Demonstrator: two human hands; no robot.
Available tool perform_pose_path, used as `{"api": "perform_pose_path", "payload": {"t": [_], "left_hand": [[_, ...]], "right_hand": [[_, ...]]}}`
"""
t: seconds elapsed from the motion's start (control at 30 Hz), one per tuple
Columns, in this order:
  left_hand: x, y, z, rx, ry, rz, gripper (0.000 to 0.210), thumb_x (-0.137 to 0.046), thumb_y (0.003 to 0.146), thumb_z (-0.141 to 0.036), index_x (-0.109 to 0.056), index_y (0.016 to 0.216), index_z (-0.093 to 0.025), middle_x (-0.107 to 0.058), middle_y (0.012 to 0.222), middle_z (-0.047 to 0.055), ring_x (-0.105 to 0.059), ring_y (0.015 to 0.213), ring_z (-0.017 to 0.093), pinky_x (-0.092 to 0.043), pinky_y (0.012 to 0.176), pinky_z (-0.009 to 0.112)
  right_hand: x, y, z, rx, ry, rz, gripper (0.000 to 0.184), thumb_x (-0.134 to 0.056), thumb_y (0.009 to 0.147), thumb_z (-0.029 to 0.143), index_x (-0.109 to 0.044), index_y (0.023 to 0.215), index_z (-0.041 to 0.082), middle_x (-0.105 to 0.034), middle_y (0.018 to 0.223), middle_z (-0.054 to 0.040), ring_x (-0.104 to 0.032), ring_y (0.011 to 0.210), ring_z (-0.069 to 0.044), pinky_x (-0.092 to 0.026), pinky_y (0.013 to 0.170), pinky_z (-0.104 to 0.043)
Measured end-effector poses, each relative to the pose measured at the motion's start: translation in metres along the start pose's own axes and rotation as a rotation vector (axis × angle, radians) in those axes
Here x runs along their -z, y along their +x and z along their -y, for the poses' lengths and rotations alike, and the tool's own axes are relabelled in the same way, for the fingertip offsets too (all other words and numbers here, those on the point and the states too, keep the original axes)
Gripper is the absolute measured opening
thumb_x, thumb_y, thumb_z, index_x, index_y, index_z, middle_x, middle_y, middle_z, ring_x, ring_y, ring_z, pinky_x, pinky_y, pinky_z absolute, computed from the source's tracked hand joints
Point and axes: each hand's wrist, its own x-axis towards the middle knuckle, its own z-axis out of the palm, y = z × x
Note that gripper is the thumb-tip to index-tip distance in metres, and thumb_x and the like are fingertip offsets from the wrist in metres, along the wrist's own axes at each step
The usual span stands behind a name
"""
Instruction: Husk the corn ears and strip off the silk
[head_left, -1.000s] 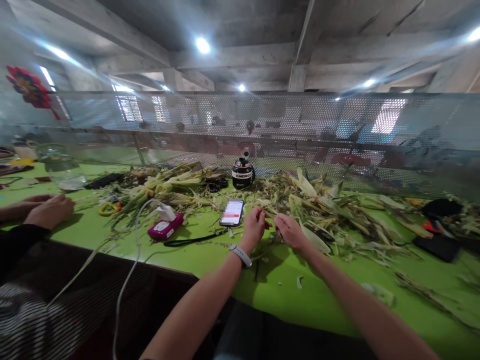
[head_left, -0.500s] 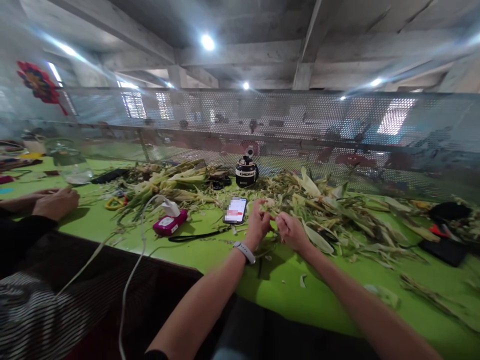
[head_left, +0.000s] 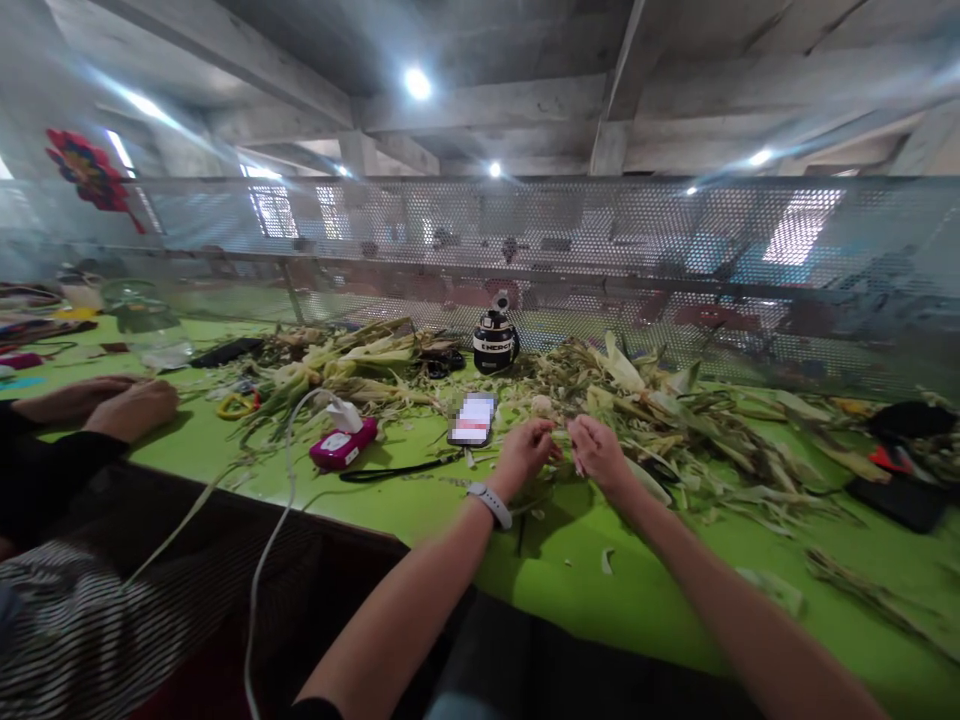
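Low over the green table (head_left: 555, 590), my left hand (head_left: 527, 450) is closed with its fingertips together; a watch with a pale band circles that wrist. My right hand (head_left: 600, 455), just across a small gap, is closed in a pinch. Whatever the fingers of either hand hold is too small to make out. A heap of corn husks (head_left: 675, 410) lies behind and to the right of my right hand. Just beyond my left hand is a small pale lump (head_left: 541, 404). A phone (head_left: 473, 418) with a lit screen rests to the left of that hand.
Left of the phone, a magenta power block (head_left: 343, 445) has a white charger and cable. More husks (head_left: 345, 360) lie behind it. A dark jug-shaped bottle (head_left: 495, 345) stands by the perforated screen (head_left: 600, 250). At far left are another person's hands (head_left: 127, 408).
My hands have moved apart from nearly touching, the right one shifting a little right. The left hand's fingers, partly stretched before, are now curled in.
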Motion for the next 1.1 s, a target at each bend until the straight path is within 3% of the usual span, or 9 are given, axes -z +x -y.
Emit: {"api": "perform_pose_path", "payload": {"t": [0.17,0.3,0.53,0.7,0.83,0.97,1.1], "left_hand": [[-0.002,0.002,0.008,0.034,-0.13,0.085,0.016,-0.061,0.075,-0.016,-0.062,0.09,-0.014,-0.07,0.075,0.004,-0.069,0.076,0.018,-0.053,0.056,0.023],[-0.002,0.002,0.009,0.036,-0.123,0.103,0.019,-0.063,0.076,-0.019,-0.062,0.094,-0.014,-0.071,0.084,0.007,-0.068,0.086,0.021,-0.054,0.06,0.025],[-0.003,-0.004,-0.003,0.042,0.02,0.115,0.022,-0.062,0.077,-0.02,-0.065,0.097,-0.012,-0.072,0.081,0.007,-0.063,0.068,0.014,-0.048,0.055,0.021],[0.0,-0.008,-0.011,0.03,0.066,0.203,0.025,-0.06,0.08,-0.03,-0.071,0.095,-0.012,-0.072,0.08,0.006,-0.059,0.063,0.011,-0.047,0.06,0.022],[0.001,-0.011,-0.011,0.038,0.199,0.279,0.024,-0.067,0.075,-0.028,-0.074,0.091,-0.012,-0.072,0.073,0.005,-0.058,0.059,0.012,-0.046,0.059,0.023],[0.002,-0.014,-0.012,-0.084,0.471,0.144,0.025,-0.065,0.078,-0.035,-0.076,0.084,-0.014,-0.065,0.059,0.003,-0.054,0.053,0.013,-0.041,0.054,0.023],[0.002,-0.015,-0.015,-0.318,0.64,-0.007,0.018,-0.068,0.077,-0.034,-0.077,0.081,-0.019,-0.066,0.069,0.005,-0.056,0.061,0.014,-0.039,0.057,0.024]], "right_hand": [[0.008,0.003,0.002,0.01,0.083,-0.076,0.04,-0.051,0.078,0.052,-0.034,0.056,0.024,-0.033,0.032,0.009,-0.029,0.027,-0.008,-0.022,0.031,-0.023],[0.009,0.001,0.004,0.044,0.062,-0.071,0.038,-0.052,0.078,0.048,-0.036,0.054,0.024,-0.036,0.031,0.0085,-0.031,0.026,-0.008,-0.024,0.03,-0.022],[0.014,0.003,0.006,0.041,0.071,-0.092,0.036,-0.052,0.077,0.046,-0.036,0.054,0.024,-0.036,0.03,0.0083,-0.03,0.025,-0.008,-0.023,0.03,-0.022],[0.023,0.01,0.002,0.027,0.139,-0.183,0.037,-0.053,0.075,0.047,-0.036,0.053,0.024,-0.03,0.033,0.0098,-0.029,0.025,-0.007,-0.019,0.03,-0.022],[0.022,0.01,-0.002,0.01,0.146,-0.103,0.037,-0.055,0.074,0.047,-0.038,0.052,0.023,-0.032,0.032,0.0098,-0.028,0.024,-0.006,-0.017,0.029,-0.022],[0.018,0.01,-0.002,-0.02,0.157,-0.064,0.035,-0.056,0.073,0.045,-0.04,0.05,0.023,-0.033,0.029,0.0093,-0.027,0.022,-0.007,-0.016,0.028,-0.023],[0.02,0.012,-0.002,-0.073,0.248,-0.114,0.032,-0.056,0.073,0.045,-0.044,0.054,0.023,-0.032,0.029,0.0099,-0.028,0.023,-0.007,-0.02,0.028,-0.023]]}}
